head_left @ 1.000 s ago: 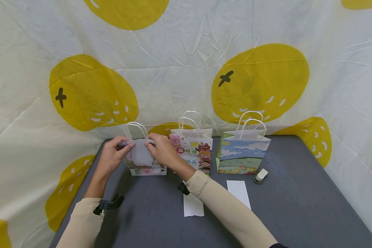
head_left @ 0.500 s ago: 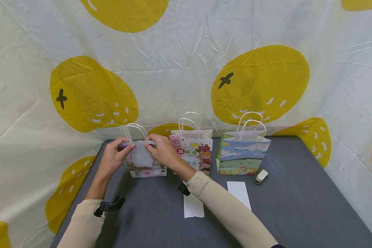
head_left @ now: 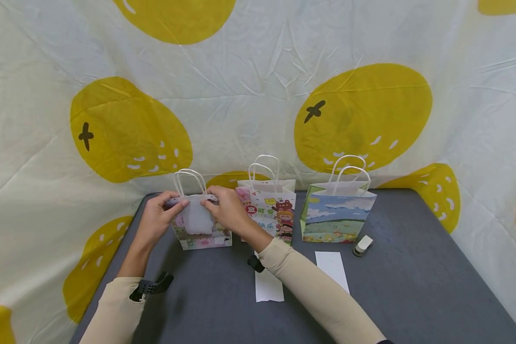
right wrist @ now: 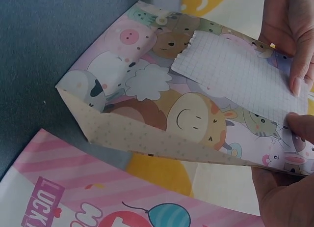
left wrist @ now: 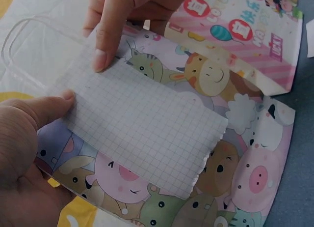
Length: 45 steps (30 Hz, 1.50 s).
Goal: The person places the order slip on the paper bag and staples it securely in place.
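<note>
Paper slip (left wrist: 142, 124) lying against animal-print bag (left wrist: 221, 163), upper part partly covered

The left hand (head_left: 156, 217) and right hand (head_left: 229, 208) are both pinching the bag's upper rim, thumbs in front; the bag is hiding most of the fingers behind. Both thumbs are overlapping the slip near its top, leaving that edge hard to read. Its torn lower edge is showing over the animal print. The bag is occupying the left side of the desk (head_left: 395, 296); base contact cannot be confirmed.

Outward: the cartoon bag (head_left: 279, 217) is standing partly behind the right hand and forearm. The landscape bag (head_left: 336, 220) is standing farther right. The right sleeve (head_left: 318, 291) is covering the top of a second slip (head_left: 269, 286) and the lower end of a third slip (head_left: 328, 267). A small white-topped object (head_left: 363, 245) is sitting near the landscape bag, kind unclear.
</note>
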Tool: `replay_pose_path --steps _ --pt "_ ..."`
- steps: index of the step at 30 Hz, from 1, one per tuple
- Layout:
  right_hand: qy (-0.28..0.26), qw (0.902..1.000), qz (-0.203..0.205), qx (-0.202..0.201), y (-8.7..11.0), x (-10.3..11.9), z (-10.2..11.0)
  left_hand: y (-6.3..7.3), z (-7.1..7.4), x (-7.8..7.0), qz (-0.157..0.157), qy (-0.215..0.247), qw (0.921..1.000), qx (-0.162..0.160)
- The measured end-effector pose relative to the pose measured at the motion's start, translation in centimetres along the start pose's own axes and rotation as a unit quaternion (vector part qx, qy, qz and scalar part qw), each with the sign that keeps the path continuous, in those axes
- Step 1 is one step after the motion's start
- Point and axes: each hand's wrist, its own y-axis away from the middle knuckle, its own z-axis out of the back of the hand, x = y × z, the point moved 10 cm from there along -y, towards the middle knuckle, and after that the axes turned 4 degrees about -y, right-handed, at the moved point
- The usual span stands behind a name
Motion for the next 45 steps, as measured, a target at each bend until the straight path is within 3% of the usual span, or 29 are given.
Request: replay_pose_path --steps 18,32,38,45 --pt "-0.012 0.9998 0.01 -0.008 0.0 0.4 0.4 -0.3 0.1 -0.3 -0.005 0.004 1.0 -0.004" --pt "0.031 0.9994 -0.01 -0.008 1.2 0.8 1.4 0.2 -0.1 0.0 -0.012 -0.005 0.9999 0.005" --pt "0.07 0.9969 -0.026 0.023 2.4 1.7 2.7 0.1 -0.1 0.1 -0.005 -0.006 0.9999 0.007" --pt "0.065 0.9958 -0.045 0.047 4.1 2.5 4.3 0.9 0.6 -3.6 -0.006 -0.016 0.9998 0.011"
